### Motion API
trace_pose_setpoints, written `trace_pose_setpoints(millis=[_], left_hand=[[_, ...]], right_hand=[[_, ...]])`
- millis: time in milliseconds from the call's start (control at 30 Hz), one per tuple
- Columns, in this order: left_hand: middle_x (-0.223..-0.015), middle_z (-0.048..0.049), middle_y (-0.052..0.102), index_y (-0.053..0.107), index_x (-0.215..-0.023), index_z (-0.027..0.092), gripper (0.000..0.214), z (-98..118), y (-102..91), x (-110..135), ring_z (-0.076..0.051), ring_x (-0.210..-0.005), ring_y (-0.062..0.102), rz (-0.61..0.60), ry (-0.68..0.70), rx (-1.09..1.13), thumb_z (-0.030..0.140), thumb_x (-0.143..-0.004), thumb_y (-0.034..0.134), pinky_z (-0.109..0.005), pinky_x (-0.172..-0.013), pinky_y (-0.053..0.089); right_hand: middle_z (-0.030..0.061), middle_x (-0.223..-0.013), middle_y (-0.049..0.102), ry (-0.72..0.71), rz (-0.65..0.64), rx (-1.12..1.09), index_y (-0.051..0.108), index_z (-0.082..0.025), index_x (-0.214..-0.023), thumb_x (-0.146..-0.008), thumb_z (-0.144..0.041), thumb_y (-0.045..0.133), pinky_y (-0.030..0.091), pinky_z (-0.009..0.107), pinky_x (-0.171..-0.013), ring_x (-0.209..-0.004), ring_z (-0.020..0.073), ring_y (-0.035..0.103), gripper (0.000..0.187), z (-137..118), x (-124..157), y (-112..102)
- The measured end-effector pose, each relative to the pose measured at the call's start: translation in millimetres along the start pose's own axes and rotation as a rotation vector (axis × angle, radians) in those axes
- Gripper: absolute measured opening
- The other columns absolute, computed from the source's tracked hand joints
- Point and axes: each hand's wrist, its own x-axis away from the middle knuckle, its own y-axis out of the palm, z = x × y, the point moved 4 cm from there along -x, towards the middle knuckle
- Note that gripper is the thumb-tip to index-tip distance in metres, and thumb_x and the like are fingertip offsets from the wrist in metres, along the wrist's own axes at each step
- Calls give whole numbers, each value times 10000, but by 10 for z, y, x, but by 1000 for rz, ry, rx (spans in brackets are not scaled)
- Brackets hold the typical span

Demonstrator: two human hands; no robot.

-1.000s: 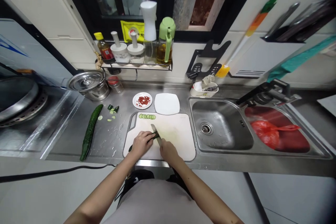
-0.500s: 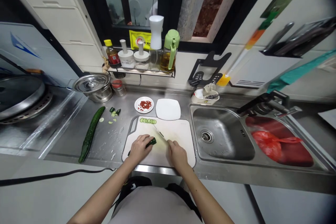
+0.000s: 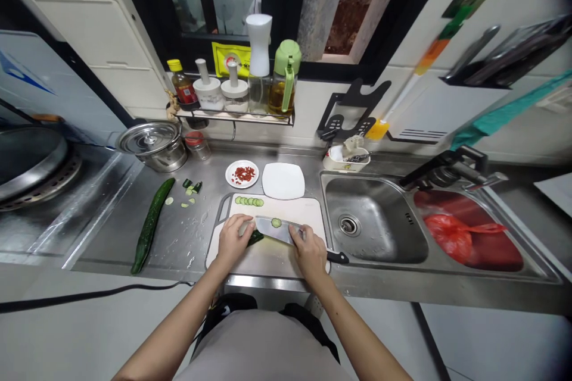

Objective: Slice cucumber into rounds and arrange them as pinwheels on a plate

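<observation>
counter (image 3: 111, 235): steel, wet left of the board. sink (image 3: 384, 244): two basins, just right of the board (image 3: 272, 263). pot (image 3: 154, 144): lidded, back left. whole cucumber (image 3: 153, 226): lying left, apart from the board. red bag (image 3: 449, 238): far basin. knife (image 3: 269, 228): flat above the board, handle jutting over its right edge. my right hand (image 3: 310, 250): thumb and fingers clamped on the blade. my left hand (image 3: 235, 237): fingers bent near the tip; whether gripping, i cannot tell. white plate (image 3: 283, 180), dish (image 3: 229, 174) of red bits: just beyond the board. cut cucumber (image 3: 255, 238): on the board, partly hidden by my left hand and blade. scraps (image 3: 196, 188): near the whole cucumber. slices (image 3: 249, 201): rowed along the board's far edge, one more against the blade.
</observation>
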Motion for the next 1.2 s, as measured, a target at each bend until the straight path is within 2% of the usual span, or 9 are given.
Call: trace_pose_setpoints(millis=[200,333,500,567,633,733,833,967,1200], left_hand=[[-1083,-62,679,710,-1064,246,283,316,226,-252,-243,-1085,581,-203,100,-97,425,-873,602,-400,-969,444],[-1041,-47,690,730,-941,260,187,377,382,-281,-244,-1027,598,-284,88,-152,391,-831,655,-417,-959,424],[-978,-38,693,706,-859,242,83,384,462,-295,-223,-980,606,-353,65,-71,282,-799,665,-380,-921,438],[-926,-29,695,694,-823,236,52,341,485,-334,-211,-941,615,-372,19,-43,238,-790,654,-350,-872,451],[-856,-10,698,685,-824,232,55,238,507,-404,-183,-852,628,-369,-93,-11,224,-793,639,-305,-791,457],[-792,16,701,673,-841,229,56,19,530,-549,-150,-737,626,-318,-293,13,247,-799,642,-262,-693,433],[-801,14,707,666,-831,225,68,-147,552,-706,-150,-748,627,-269,-390,-18,279,-789,666,-259,-685,410],[-803,14,717,666,-813,228,68,-233,603,-852,-160,-780,631,-259,-434,-78,291,-787,673,-275,-726,400],[-797,4,728,679,-859,235,75,-307,735,-972,-181,-821,640,-287,-374,-193,253,-809,627,-313,-849,382]], right_hand=[[101,-1227,549,-57,29,20,561,-330,-1332,-890,-120,440,357,303,-818,-909,190,516,504,-3,34,45],[101,-1215,560,-73,25,32,561,-328,-1333,-885,-113,444,359,302,-806,-891,185,525,511,11,73,54],[96,-1218,556,-67,0,30,565,-317,-1320,-863,-120,471,353,292,-792,-884,184,531,507,42,114,67],[92,-1207,558,-60,-6,28,569,-310,-1312,-860,-125,476,350,286,-790,-881,182,531,497,57,123,69],[88,-1195,560,-42,-13,23,571,-307,-1306,-858,-123,476,348,281,-785,-867,178,530,493,83,129,72],[86,-1189,557,-7,-15,13,580,-303,-1296,-855,-122,485,346,276,-781,-851,172,528,486,138,138,79],[82,-1187,554,25,-8,9,596,-303,-1278,-854,-147,514,341,272,-772,-837,164,523,459,195,150,94],[79,-1189,552,33,6,11,607,-305,-1267,-850,-142,521,336,270,-767,-836,159,522,456,231,164,109],[74,-1179,552,41,13,-12,616,-304,-1260,-850,-151,542,338,267,-775,-835,153,525,444,226,151,117]])
